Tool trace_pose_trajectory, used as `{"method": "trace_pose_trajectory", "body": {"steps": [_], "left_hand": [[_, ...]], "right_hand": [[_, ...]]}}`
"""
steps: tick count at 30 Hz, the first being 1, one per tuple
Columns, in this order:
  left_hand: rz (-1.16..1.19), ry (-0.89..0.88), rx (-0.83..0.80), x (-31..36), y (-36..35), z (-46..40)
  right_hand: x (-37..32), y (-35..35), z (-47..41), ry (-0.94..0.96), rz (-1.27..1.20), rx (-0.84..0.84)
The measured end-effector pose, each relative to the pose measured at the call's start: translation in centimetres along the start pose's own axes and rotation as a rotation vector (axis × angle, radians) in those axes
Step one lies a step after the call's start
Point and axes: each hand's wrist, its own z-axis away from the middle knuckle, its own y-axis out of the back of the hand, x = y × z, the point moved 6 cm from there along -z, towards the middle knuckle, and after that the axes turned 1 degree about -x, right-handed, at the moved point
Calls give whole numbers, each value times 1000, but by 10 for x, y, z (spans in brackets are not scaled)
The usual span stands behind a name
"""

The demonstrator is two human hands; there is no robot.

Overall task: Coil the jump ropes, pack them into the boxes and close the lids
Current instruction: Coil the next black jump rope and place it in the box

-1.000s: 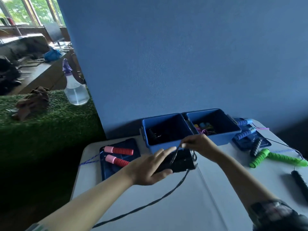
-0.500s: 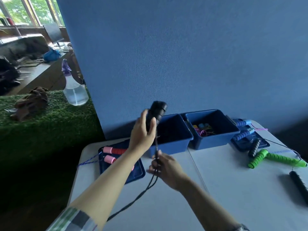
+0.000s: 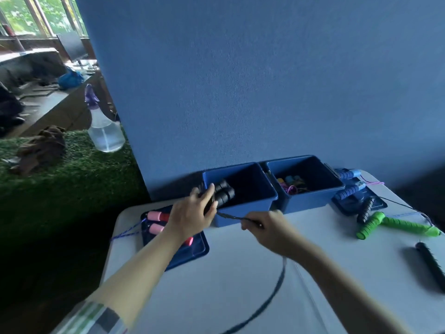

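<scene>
Two open blue boxes stand against the blue wall: the left box [image 3: 243,208] and the right box [image 3: 310,198], which holds a coloured rope. My left hand [image 3: 192,214] grips two black jump-rope handles [image 3: 225,192] over the left box's near-left corner. My right hand [image 3: 267,229] pinches the black cord [image 3: 277,285] in front of that box. The cord runs taut from the handles to my right hand, then loops down over the white table [image 3: 240,297].
A blue lid [image 3: 195,251] with a pink-handled rope [image 3: 157,216] lies at left. Another lid [image 3: 375,204] with blue handles [image 3: 348,175] sits at right. A green-handled rope [image 3: 397,225] and black handles [image 3: 431,263] lie on the right. A spray bottle [image 3: 103,126] stands on the green turf.
My left hand has come down from head height with the black handles to the left box's rim. My right hand has moved right along the cord, pulling it taut.
</scene>
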Motion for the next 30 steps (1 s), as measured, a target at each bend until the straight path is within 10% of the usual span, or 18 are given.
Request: {"method": "trace_pose_trajectory", "body": {"steps": [11,30], "left_hand": [[298,-442,-164,62,-18,54],[810,99,173,50,17,13]], "right_hand": [[65,4,-28,22,-213,-45],[30,-74,-15,-322,-1063,23]]}}
